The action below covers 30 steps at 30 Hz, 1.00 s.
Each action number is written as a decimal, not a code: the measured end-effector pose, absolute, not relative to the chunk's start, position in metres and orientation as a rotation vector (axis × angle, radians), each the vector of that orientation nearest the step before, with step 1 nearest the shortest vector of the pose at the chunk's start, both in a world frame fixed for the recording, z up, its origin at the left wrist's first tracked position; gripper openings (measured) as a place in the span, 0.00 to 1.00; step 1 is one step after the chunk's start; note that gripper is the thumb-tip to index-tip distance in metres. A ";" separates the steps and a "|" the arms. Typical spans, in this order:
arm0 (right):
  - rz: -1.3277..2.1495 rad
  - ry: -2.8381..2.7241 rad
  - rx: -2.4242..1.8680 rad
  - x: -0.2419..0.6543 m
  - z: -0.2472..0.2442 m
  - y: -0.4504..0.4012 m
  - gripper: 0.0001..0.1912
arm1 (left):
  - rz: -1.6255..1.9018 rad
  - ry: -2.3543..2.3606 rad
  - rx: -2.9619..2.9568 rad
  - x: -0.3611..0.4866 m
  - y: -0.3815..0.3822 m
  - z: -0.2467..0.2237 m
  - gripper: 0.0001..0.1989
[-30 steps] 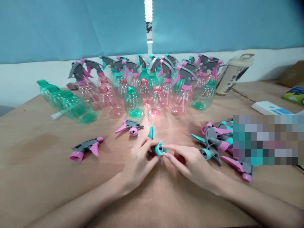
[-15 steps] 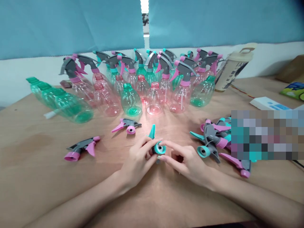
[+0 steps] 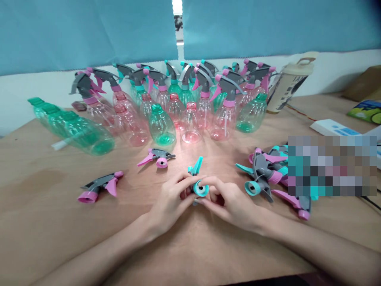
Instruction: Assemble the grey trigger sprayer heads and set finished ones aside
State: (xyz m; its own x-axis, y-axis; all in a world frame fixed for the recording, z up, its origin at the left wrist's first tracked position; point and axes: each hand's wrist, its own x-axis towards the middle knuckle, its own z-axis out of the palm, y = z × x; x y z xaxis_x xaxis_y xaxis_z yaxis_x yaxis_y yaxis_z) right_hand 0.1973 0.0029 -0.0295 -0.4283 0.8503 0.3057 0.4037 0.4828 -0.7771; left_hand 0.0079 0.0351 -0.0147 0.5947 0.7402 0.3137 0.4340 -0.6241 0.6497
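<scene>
Between my two hands is a grey and turquoise spray trigger head [image 3: 201, 188], its round collar opening facing me and its turquoise lever pointing away. My left hand [image 3: 172, 200] is closed on the head from the left. The thumb and forefinger of my right hand [image 3: 233, 202] pinch the collar from the right. Beyond my hands lies a pink and grey trigger head [image 3: 161, 162], and another pink one [image 3: 99, 186] rests further left. To the right of my right hand is a pile of loose trigger heads [image 3: 262, 171] in pink and turquoise.
Several pink and green bottles stand along the back, many with triggers fitted; an open pink bottle [image 3: 191, 123] is in front. Green bottles [image 3: 89, 135] lean in a row at left. A tall cup [image 3: 288, 87] and a white box [image 3: 333, 128] are at right, beside a blurred patch.
The trigger head has turned a little between my fingers, its turquoise lever now tilting further right. My right fingers have drawn in closer around the collar. The view has shifted slightly.
</scene>
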 end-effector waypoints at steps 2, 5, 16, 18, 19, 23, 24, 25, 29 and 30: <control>0.806 -2.051 -1.042 0.199 -0.030 0.004 0.15 | 0.794 0.919 2.313 0.008 0.036 -0.016 0.16; 0.777 -2.065 -1.058 0.200 -0.031 0.006 0.13 | 0.807 0.900 2.320 0.008 0.037 -0.017 0.16; 0.723 -2.074 -1.010 0.201 -0.032 0.005 0.19 | 0.819 0.869 2.331 0.009 0.036 -0.015 0.14; 0.672 -2.085 -1.007 0.202 -0.031 0.006 0.19 | 0.810 0.857 2.337 0.009 0.036 -0.016 0.14; 0.641 -2.091 -1.003 0.202 -0.030 0.007 0.19 | 0.805 0.852 2.340 0.009 0.036 -0.016 0.14; 0.595 -2.139 -0.986 0.202 -0.025 0.008 0.19 | 0.786 0.843 2.351 0.009 0.036 -0.015 0.13; 0.598 -2.155 -0.978 0.203 -0.024 0.008 0.18 | 0.790 0.837 2.352 0.009 0.036 -0.015 0.12; 0.594 -2.167 -0.972 0.203 -0.022 0.008 0.18 | 0.793 0.832 2.353 0.009 0.037 -0.014 0.11; 0.526 -2.202 -0.947 0.203 -0.020 0.008 0.12 | 0.793 0.821 2.358 0.010 0.037 -0.012 0.10; 0.494 -2.213 -0.949 0.202 -0.020 0.008 0.10 | 0.786 0.823 2.359 0.010 0.037 -0.012 0.10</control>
